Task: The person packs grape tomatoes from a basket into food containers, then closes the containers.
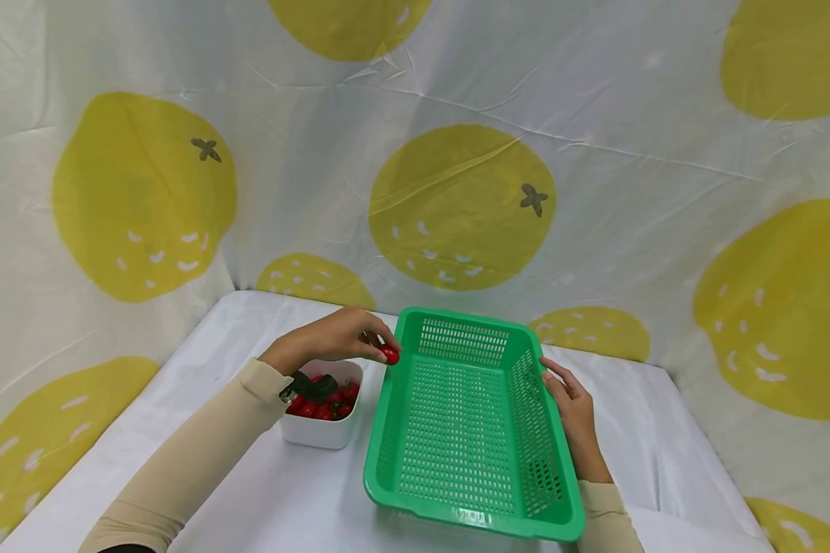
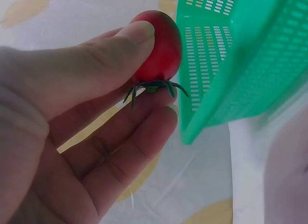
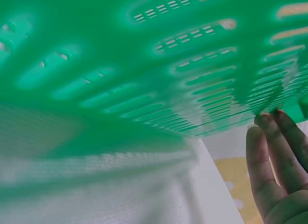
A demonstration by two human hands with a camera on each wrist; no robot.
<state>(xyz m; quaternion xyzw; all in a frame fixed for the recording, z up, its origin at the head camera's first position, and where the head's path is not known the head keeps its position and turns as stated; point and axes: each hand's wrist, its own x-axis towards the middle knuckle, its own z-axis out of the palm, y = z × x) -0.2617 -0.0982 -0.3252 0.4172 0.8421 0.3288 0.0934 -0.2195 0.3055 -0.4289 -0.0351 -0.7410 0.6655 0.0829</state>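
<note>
My left hand (image 1: 349,334) pinches a red cherry tomato (image 2: 161,46) between thumb and fingers, beside the left rim of a green plastic basket (image 1: 456,514). In the left wrist view, the tomato's green calyx points downward and its side overlaps the basket wall. The basket is rectangular with slotted walls and floor, and nothing lies inside it. At its right rim my right hand (image 1: 577,411) holds the edge; in the right wrist view, several fingers (image 3: 284,161) reach up against the outer side. Below my left wrist stands a white square container (image 1: 318,436) with several red tomatoes (image 1: 323,411).
A white cloth (image 1: 653,430) covers the table. Behind and around it hangs a pale curtain (image 1: 615,230) printed with large yellow fruit. The white container stands close to the basket's left side, partly under my left forearm (image 1: 197,453). A dark strap crosses over that container.
</note>
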